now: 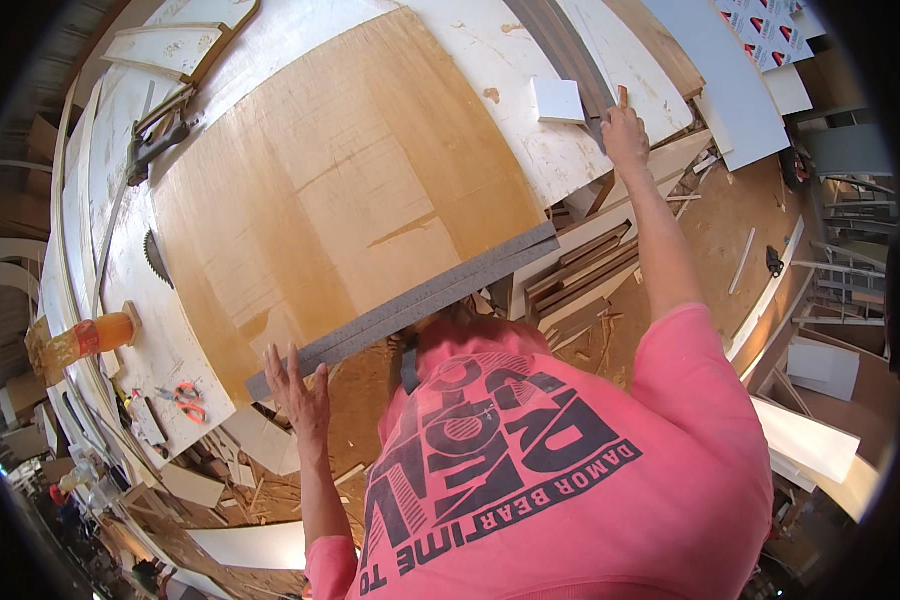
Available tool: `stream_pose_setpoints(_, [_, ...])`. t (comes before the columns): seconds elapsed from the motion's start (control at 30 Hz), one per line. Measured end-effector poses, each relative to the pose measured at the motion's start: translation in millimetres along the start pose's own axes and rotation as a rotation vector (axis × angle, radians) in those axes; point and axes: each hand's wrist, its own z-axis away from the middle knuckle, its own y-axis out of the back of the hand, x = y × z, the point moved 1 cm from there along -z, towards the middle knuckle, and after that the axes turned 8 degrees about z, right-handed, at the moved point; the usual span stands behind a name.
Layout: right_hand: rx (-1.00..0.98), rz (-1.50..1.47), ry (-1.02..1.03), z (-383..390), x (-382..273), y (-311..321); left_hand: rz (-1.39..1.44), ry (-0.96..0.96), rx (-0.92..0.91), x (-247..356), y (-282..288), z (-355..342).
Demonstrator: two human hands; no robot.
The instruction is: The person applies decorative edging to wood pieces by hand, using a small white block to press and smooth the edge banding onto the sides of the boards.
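A broad, curved plywood panel (340,190) lies on the white worktop, tan with darker yellowish-brown bands. Along its near edge run grey edge strips (410,305), seemingly two side by side. My left hand (300,395) is at the left end of these strips, fingers spread and touching the edge. Out to the far right, my right hand (626,138) is closed around a small orange-brown piece (623,97) whose tip sticks up past the fingers; its kind is unclear. Beside that hand lie long dark grey-brown strips (560,45) and a white block (557,101).
Left of the panel are a clamp-like tool (155,145), a round saw blade (156,258), a bottle of amber liquid (98,337) and orange-handled scissors (187,402). Wood offcuts (580,270) are stacked below the worktop at right. Scraps litter the brown floor (715,235).
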Motion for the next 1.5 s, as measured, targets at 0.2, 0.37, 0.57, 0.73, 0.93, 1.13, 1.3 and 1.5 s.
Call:
stream_pose_setpoints(0.2, [-0.018,-0.272,-0.02,-8.7,24.1,-4.2,0.123,-0.209,-0.175,85.8,-38.7,-36.1])
stream_pose_setpoints(0.37, [-0.035,-0.548,-0.043,-7.3,45.7,15.7,0.132,-0.22,-0.155,84.2,-47.7,-35.4])
stream_pose_setpoints(0.57, [-0.119,-1.209,-0.127,29.4,9.2,79.8,0.145,-0.213,-0.135,76.0,-53.6,-30.7])
stream_pose_setpoints(0.73, [-0.246,-1.276,0.159,107.1,-75.5,127.8,0.207,-0.186,-0.141,73.4,-44.5,-34.9])
stream_pose_setpoints(0.93, [-0.746,-0.968,0.652,143.1,-117.6,102.2,0.316,-0.071,0.093,64.4,-27.3,-29.3])
stream_pose_setpoints(1.13, [-1.037,-0.91,0.504,135.8,-110.5,88.1,0.338,0.11,0.216,36.2,-21.4,-8.8])
stream_pose_setpoints(1.3, [-0.995,-0.889,0.432,124.6,-106.4,106.7,0.202,0.133,0.403,7.2,-12.1,-16.5])
stream_pose_setpoints(1.5, [-0.65,-0.829,0.714,116.9,-96.0,111.6,0.128,0.096,0.496,-8.8,3.6,-32.4])
